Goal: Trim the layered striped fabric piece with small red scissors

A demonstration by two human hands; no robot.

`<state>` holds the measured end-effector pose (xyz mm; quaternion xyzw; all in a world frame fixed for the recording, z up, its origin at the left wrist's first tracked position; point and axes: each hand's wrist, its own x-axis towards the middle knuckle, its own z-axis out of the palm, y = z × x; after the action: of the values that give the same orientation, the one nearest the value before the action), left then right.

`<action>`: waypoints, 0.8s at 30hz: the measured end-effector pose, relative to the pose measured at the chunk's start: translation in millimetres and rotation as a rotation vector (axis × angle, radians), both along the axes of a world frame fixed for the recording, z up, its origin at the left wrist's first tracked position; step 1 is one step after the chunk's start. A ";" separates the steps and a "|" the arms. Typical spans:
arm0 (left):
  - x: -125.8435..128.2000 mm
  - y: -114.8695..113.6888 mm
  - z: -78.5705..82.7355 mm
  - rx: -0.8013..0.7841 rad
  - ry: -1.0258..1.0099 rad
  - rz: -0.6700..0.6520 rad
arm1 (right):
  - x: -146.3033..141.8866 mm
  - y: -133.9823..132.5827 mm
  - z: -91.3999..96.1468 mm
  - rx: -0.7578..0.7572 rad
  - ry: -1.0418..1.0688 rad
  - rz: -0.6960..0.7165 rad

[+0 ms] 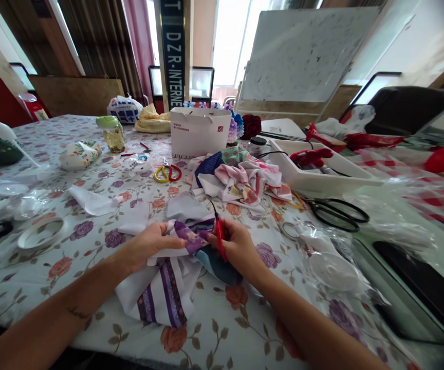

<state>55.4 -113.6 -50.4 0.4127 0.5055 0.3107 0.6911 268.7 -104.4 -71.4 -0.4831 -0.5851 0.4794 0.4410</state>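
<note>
**Purple patterned cloth [183, 237] sitting between both hands, work apparently midway**

At the far left of the frame, clear plastic wrapping [17, 203] and a white ring [25, 239] are lying on the flowered surface [268, 293]. A jar [113, 137] with a green lid is standing towards the upper left, and a loose white scrap [93, 200] is lying nearer the middle; it may be an offcut, but nothing is confirming that.

In the lower centre, the left hand [158, 239] is pinching the purple patterned cloth, its fingers closed narrowly on the edge. A white cloth with purple stripes [164, 295] is spreading below, and a teal piece [218, 264] is showing under the right hand [237, 244]. That hand's fingers are gripping a red-handled tool [221, 239] and seem to be touching the cloth too. They are hiding much of the tool, so whether it is cutting cannot be told.

The handling looks to be under way rather than finished, since the cloth is resting in both hands. Just beyond, right of centre, a heap of printed cloth [245, 180] is lying crumpled; whether it is waiting or done with is not showing. It is crowding the space ahead of the hands.

Further right, a white tray [295, 180], black-handled scissors [344, 202] and a clear bag [333, 272] are cluttering that side, leaving the right hand less room.
</note>
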 end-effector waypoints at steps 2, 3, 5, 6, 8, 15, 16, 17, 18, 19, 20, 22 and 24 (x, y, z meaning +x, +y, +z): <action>0.2 0.8 -0.8 0.025 0.000 0.002 | 0.8 -0.4 2.6 -0.034 0.026 0.004; 0.9 1.0 -0.6 0.043 -0.024 0.010 | 1.3 -1.1 5.0 -0.048 0.046 0.009; 2.1 1.1 1.0 0.065 -0.110 0.045 | 1.9 -4.1 11.3 -0.069 0.092 0.032; 2.3 1.1 2.3 0.071 -0.153 0.077 | 2.0 -6.3 14.8 -0.082 0.114 0.063; 1.8 1.2 5.7 0.084 -0.203 0.150 | 1.1 -12.2 21.4 -0.138 0.153 0.173; 1.9 3.3 10.1 0.113 -0.162 0.314 | -6.3 -31.8 28.6 -0.434 0.097 0.525; 2.6 3.5 9.7 0.115 -0.161 0.345 | -7.2 -32.6 27.5 -0.465 0.085 0.526; 3.1 3.8 9.3 0.119 -0.156 0.371 | -8.2 -32.9 26.2 -0.496 0.072 0.527; 3.5 3.8 9.1 0.126 -0.146 0.389 | -9.0 -32.7 24.7 -0.528 0.060 0.526; 3.7 3.8 9.1 0.134 -0.132 0.393 | -9.9 -32.3 23.3 -0.557 0.052 0.523; 3.6 3.5 9.3 0.143 -0.116 0.390 | -10.6 -31.7 22.1 -0.582 0.051 0.515; 2.3 2.8 10.4 0.159 -0.100 0.372 | -11.7 -30.3 20.4 -0.618 0.077 0.473; 0.0 2.2 11.4 0.160 -0.105 0.340 | -11.9 -29.0 19.5 -0.643 0.123 0.434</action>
<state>55.4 -111.4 -39.1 0.3582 0.5049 0.4835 0.6189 256.8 -133.4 -51.8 -0.4319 -0.4660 0.7485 0.1899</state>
